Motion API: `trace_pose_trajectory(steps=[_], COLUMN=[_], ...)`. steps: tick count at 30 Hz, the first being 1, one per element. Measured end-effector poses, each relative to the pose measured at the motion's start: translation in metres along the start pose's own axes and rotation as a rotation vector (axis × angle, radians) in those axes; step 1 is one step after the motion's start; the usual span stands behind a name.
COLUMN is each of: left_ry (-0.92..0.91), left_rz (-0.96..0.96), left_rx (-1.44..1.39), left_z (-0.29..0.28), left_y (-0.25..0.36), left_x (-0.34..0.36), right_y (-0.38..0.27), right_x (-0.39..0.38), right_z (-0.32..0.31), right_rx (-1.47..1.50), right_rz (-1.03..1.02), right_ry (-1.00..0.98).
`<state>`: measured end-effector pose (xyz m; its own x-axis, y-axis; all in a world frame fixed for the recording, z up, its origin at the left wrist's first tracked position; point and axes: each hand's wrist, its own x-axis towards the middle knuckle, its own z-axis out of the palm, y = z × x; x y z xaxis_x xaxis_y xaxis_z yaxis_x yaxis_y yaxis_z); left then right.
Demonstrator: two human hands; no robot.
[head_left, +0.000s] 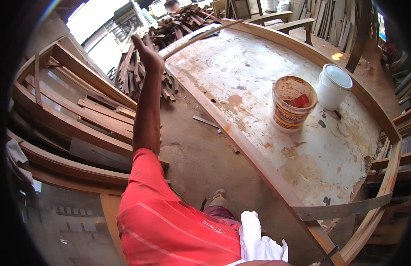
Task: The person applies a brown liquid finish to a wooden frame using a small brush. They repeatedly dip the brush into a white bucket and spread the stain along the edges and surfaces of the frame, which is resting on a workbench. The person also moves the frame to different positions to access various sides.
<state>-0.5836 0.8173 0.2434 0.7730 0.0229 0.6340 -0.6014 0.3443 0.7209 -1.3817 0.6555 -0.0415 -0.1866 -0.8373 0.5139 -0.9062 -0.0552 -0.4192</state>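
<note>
My left hand (148, 52) is raised at the upper left of the head view, fingers stretched out and empty, close to the far left corner of a wooden frame (227, 128) around a stained white board (241, 62). I cannot tell whether it touches the wood. A stained bucket (289, 115) with a red object (301, 101) inside stands on the board beside a white bucket (332, 91). A white cloth (254, 235) is bunched against my red shirt at the bottom. My right hand is out of view.
Stacked wooden frames (77, 115) and a frame with glazing (68, 217) line the left. A pile of wood offcuts (187, 26) lies behind. A loose strip (205, 122) rests on the floor (183, 142). Boards (340, 26) lean at the back right. People are partly visible in the distance.
</note>
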Motion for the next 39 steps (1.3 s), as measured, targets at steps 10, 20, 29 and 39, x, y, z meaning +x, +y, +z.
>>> trace_pose_trajectory(steps=[10, 20, 29, 39], left_ry=[0.014, -0.016, -0.081, -0.487], left_rz=[0.412, 0.264, 0.564, -0.480], left_rx=[0.597, 0.086, 0.269, -0.034], left_z=[0.130, 0.198, 0.241, 0.377], left_y=[0.065, 0.129, 0.177, 0.306], left_x=[-0.097, -0.123, -0.197, -0.405], right_y=[0.090, 0.117, 0.203, 0.306], right_x=[0.066, 0.082, 0.139, 0.290], right_z=[-0.063, -0.069, -0.072, -0.071], right_rx=[0.169, 0.319, 0.376, 0.887], right_rz=[-0.152, 0.021, -0.218, 0.081], right_ry=[-0.239, -0.233, -0.312, -0.616])
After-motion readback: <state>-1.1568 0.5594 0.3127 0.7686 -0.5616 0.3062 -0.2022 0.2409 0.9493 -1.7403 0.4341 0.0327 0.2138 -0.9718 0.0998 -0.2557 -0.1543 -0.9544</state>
